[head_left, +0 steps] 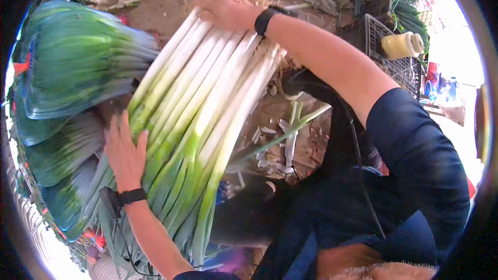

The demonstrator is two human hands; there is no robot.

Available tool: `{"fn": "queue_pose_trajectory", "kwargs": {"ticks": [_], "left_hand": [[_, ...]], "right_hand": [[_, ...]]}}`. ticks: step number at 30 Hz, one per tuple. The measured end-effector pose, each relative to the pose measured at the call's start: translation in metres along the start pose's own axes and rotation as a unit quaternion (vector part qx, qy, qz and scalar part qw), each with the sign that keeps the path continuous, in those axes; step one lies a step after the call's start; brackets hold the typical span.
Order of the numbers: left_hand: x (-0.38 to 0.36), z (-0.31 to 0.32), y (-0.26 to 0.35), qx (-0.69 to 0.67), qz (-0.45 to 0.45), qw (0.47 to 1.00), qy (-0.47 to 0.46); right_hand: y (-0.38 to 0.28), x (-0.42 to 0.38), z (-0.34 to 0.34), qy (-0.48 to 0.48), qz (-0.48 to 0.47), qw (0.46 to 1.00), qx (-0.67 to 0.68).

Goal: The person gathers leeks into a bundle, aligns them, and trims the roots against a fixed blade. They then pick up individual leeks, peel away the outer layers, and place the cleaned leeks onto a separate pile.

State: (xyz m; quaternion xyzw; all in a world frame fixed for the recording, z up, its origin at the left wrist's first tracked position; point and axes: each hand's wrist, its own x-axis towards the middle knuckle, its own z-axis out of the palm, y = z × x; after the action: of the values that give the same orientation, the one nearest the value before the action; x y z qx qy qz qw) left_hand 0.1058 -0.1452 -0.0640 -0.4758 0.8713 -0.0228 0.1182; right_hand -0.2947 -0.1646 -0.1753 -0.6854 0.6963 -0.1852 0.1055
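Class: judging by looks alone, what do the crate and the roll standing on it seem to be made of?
Crate: probably moulded plastic, dark and matt, with an open grid wall. Roll: pale yellow, apparently wound string or tape on a white core; too blurred to say which.

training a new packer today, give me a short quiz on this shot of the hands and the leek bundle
1. True or false: the right hand rests on the root end of the leek bundle.
2. Where does the left hand lie? A) flat on the green part of the bundle B) on the black crate C) in the air
3. What does each wrist wear?

Key
1. True
2. A
3. A black band: right wrist, left wrist.
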Motion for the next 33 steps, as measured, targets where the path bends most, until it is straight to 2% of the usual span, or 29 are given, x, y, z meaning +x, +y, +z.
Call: {"fn": "queue_pose_trajectory", "kwargs": {"ticks": [3,7,9,12,17,19,20,22,23,24,25,26,27,29,33], "left_hand": [[-0.006,-0.007,-0.007,0.008,-0.001,0.998,0.054],[-0.027,-0.017,-0.024,0.051,-0.06,0.997,0.029],[-0.038,-0.019,-0.029,0.037,-0.051,0.998,0.026],[-0.043,-0.016,-0.03,0.037,-0.032,0.997,0.056],[-0.037,0.01,-0.059,-0.034,-0.027,0.999,0.022],[-0.025,0.013,-0.068,-0.153,-0.084,0.984,-0.014],[-0.023,0.012,-0.07,-0.15,-0.078,0.986,-0.012],[-0.015,0.003,-0.063,-0.178,-0.16,0.971,-0.025],[-0.017,0.005,-0.063,-0.24,-0.2,0.949,-0.031],[-0.019,0.011,-0.064,-0.242,-0.189,0.951,-0.037],[-0.022,0.02,-0.064,-0.128,-0.135,0.976,0.111],[-0.021,0.031,-0.063,-0.016,-0.078,0.964,0.255],[-0.017,0.034,-0.059,-0.029,-0.075,0.966,0.245],[-0.015,0.029,-0.055,0.055,0.001,0.992,0.117],[-0.012,0.031,-0.057,0.006,-0.009,0.996,0.091]], "right_hand": [[0.012,0.008,0.014,0.009,-0.027,1.0,-0.01],[0.009,0.006,0.013,0.028,-0.022,0.999,-0.026],[0.005,0.004,0.006,-0.005,-0.01,0.999,-0.034],[0.004,0.005,0.006,-0.005,0.013,1.0,-0.027],[0.003,0.003,0.006,0.006,0.009,1.0,-0.022],[0.005,0.009,0.007,0.0,0.009,1.0,-0.009],[0.005,0.009,0.01,0.005,0.014,1.0,-0.008],[0.0,0.01,0.01,0.014,0.052,0.998,-0.025],[0.007,0.015,0.02,0.033,0.041,0.998,-0.02],[0.005,0.014,0.015,0.032,0.053,0.998,-0.024],[-0.001,0.009,0.005,0.011,0.054,0.999,-0.001],[-0.006,0.006,-0.004,-0.014,0.053,0.998,0.021],[-0.005,0.006,-0.006,-0.026,0.062,0.998,0.013],[-0.002,0.002,0.004,0.026,0.031,0.999,0.019],[-0.012,0.01,0.002,0.027,0.039,0.998,-0.041]]}}
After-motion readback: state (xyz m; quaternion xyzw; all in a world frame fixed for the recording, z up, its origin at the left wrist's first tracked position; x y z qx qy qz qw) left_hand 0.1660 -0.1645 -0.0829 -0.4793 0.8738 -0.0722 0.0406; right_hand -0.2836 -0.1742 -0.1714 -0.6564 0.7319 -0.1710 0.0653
